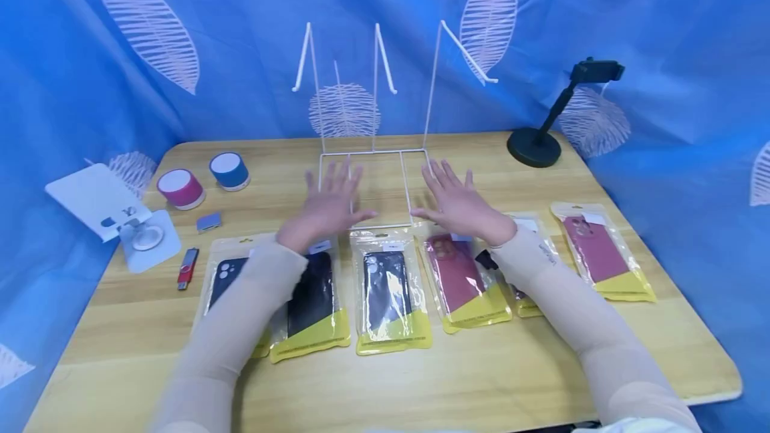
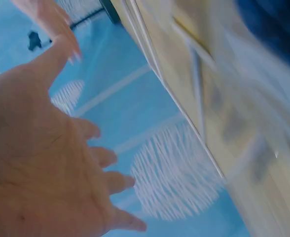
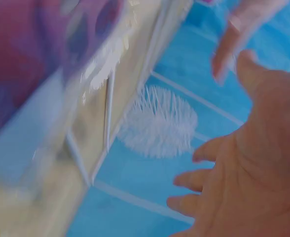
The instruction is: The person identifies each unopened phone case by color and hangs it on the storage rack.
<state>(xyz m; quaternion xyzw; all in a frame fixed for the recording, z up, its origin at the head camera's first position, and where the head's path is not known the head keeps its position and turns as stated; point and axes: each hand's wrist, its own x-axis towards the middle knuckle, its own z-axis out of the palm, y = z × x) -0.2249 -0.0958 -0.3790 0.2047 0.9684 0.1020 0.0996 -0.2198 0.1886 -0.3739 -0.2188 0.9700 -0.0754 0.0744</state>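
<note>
On the wooden table (image 1: 493, 379), nearest the person, a row of phone cases in clear packets with yellow bottoms lies just short of the white wire display rack (image 1: 373, 152): dark ones such as the black case (image 1: 388, 289) straight in front of the rack's base, a red case (image 1: 460, 279) to its right, and another red packet (image 1: 601, 252) farther right. Above that row, both sleeved arms reach forward; the left hand (image 1: 327, 206) and right hand (image 1: 460, 202) hover with fingers spread and straight, grasping nothing, palms down over the front edge of the rack's flat base frame. Whether the fingertips touch the wire cannot be told; the wrist views are blurred and show only open palms against the blue cloth. Judged from this, the rack looks light and springy, so taking it well would mean closing both hands evenly on the base frame's side wires and keeping it level, clear of the packets. Left of the rack sit a pink speaker (image 1: 180, 188), a blue speaker (image 1: 229, 170) and a red USB stick (image 1: 187, 267); to its right rear stands a black phone stand (image 1: 541, 132).
</note>
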